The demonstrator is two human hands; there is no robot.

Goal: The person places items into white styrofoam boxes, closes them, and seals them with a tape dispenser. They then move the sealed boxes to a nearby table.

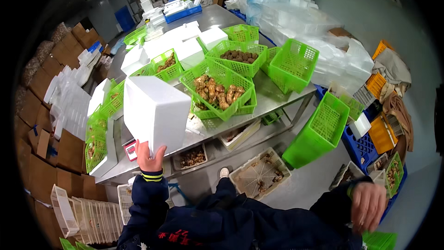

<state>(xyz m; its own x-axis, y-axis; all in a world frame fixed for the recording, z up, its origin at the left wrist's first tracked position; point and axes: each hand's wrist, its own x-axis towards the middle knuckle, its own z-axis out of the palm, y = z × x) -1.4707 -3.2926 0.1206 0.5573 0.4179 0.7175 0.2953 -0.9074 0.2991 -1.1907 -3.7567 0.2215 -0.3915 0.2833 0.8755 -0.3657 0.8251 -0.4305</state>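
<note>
My left hand [151, 156] grips the lower near corner of a white foam box [158, 111], thumb on one face and fingers on the other. The box is tilted over the near side of a steel table [208, 128]. Just behind the hand is a red and white scale [130, 151], partly covered by the box. To the box's right, a green plastic basket [222, 92] holds brown and cream mushrooms. My right hand [369, 205] hangs out at the right with its fingers loosely bent, above stacked green baskets [380, 240]. Whether it holds anything is not visible.
Truffle-like dark lumps fill another green basket [239, 57]. Nested green baskets [317, 132] stand on the floor, beside a cream crate [260, 173] with a few mushrooms. Blue pallets [360, 146] line the right wall; cardboard boxes [41, 173] are stacked left.
</note>
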